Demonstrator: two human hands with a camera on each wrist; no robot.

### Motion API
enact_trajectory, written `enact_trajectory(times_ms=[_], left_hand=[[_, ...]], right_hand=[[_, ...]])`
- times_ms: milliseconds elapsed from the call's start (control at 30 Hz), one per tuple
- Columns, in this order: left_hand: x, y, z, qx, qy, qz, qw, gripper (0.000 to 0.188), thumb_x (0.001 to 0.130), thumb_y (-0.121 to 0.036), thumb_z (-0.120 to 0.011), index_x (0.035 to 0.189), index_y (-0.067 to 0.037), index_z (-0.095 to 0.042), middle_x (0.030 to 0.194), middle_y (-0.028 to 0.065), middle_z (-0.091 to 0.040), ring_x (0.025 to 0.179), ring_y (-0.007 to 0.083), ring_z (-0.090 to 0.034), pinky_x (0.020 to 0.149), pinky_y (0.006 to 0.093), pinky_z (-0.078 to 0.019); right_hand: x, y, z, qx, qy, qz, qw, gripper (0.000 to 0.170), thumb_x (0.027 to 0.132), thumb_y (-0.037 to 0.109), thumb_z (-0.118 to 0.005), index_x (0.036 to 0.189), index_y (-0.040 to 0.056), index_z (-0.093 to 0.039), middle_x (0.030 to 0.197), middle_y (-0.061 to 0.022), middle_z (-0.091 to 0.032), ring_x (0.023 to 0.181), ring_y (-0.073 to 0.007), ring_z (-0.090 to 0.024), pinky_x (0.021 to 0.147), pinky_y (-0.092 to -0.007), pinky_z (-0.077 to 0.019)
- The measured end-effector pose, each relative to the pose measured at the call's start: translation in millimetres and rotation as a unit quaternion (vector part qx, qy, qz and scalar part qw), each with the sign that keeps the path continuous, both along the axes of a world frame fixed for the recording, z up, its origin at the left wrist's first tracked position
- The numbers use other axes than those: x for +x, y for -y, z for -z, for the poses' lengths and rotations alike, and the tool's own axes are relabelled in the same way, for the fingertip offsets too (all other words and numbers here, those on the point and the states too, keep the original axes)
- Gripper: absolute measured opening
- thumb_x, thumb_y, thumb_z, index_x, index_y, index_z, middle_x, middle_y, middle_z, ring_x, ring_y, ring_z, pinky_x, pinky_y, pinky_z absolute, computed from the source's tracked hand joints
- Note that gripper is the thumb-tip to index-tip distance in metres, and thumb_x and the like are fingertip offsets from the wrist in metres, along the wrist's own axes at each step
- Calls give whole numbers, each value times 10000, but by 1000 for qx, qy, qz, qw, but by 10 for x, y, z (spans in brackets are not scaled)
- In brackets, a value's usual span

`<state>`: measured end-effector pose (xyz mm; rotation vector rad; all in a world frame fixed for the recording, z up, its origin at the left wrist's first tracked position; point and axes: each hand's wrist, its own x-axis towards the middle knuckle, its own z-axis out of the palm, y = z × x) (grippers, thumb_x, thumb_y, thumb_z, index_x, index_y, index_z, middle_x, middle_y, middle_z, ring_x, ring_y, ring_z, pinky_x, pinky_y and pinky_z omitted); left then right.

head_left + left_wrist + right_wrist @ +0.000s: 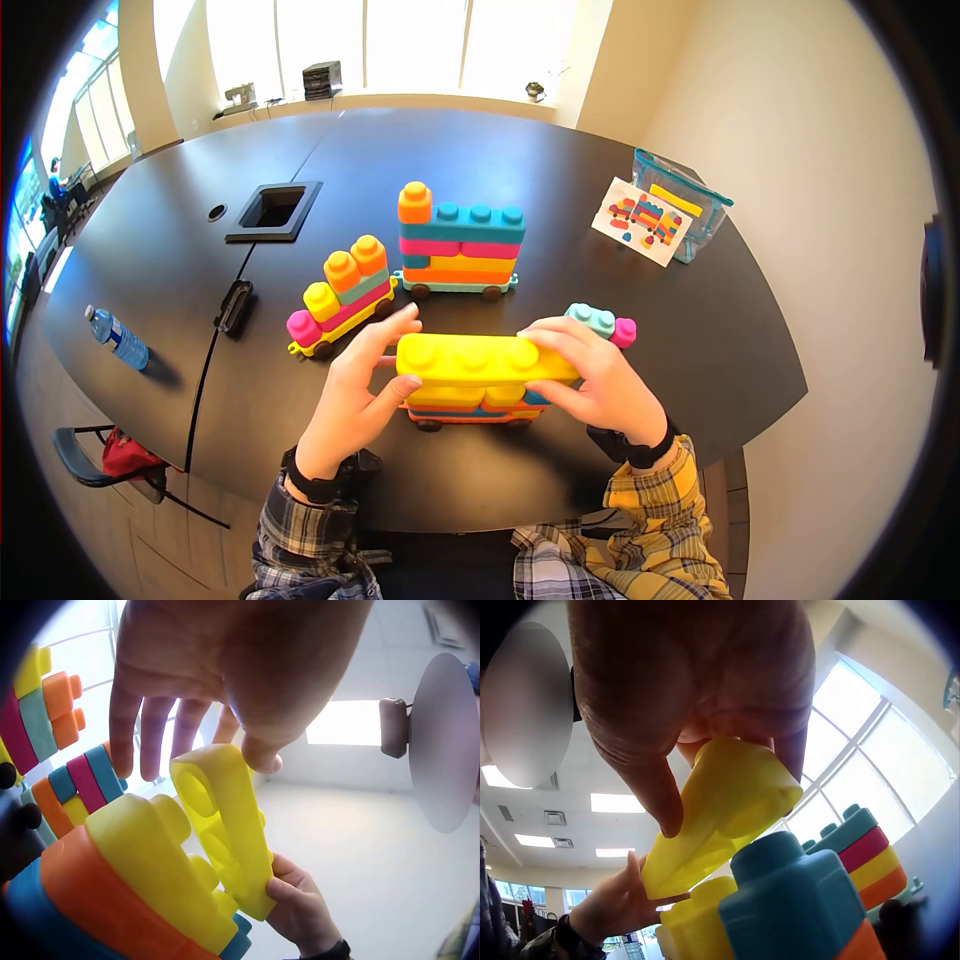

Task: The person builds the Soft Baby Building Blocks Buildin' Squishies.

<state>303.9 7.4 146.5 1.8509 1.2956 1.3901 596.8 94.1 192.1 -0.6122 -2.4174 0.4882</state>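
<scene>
My right hand (605, 385) pinches the right end of a long yellow block (470, 360), thumb on the near side and fingers on the far side. The block is tilted, and its hollow underside shows in the left wrist view. My left hand (350, 385) is at the block's left end, fingers fairly straight and spread, thumb close to the block's edge. Just below is a wheeled block wagon (465, 412), layered in yellow, orange and blue. A studded yellow block (142, 855) tops it, with a blue block (791, 900) at its right end.
Beyond my hands stand a taller block wagon (460, 250) and a stepped one (345, 300). Light teal blocks (590, 319) and a pink block (624, 333) are right. A picture card (640, 222) leans on a clear bag (705, 215). A water bottle (118, 340) is left.
</scene>
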Motion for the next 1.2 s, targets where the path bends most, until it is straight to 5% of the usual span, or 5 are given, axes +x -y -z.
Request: enact_trajectory(times_ms=[367,433,1000,1200], left_hand=[[18,17,80,-14,-40,-20,999,497,937,-36,-719,1422,-54,-610,1274,120,-690,1200,250,-672,975,366,-554],[38,24,59,19,-48,-22,998,468,930,-61,-758,1380,-29,-633,1221,146,-683,1053,278,-680,900,344,-558],[71,13,167,-31,-18,-23,999,381,926,-102,-755,1292,-63,-655,1251,93,-703,1155,245,-687,930,365,-561],[96,28,171,-31,-14,-30,999,384,932,-106,-764,1294,-49,-650,1236,99,-699,1133,245,-693,921,360,-571]], right_hand=[[115,66,244,-95,-83,56,990,385,965,116,-723,1331,13,-661,1283,-172,-692,1155,-338,-683,1016,-386,-531],[141,101,306,-101,-95,60,989,381,974,135,-710,1331,12,-661,1273,-158,-704,1157,-308,-685,1021,-376,-525],[140,64,680,-125,-163,50,977,349,979,130,-681,1299,-4,-640,1271,-152,-680,1173,-266,-648,1050,-365,-488],[124,40,717,-139,-190,52,971,339,955,117,-716,1275,15,-663,1239,-153,-699,1167,-317,-672,1046,-396,-503]])
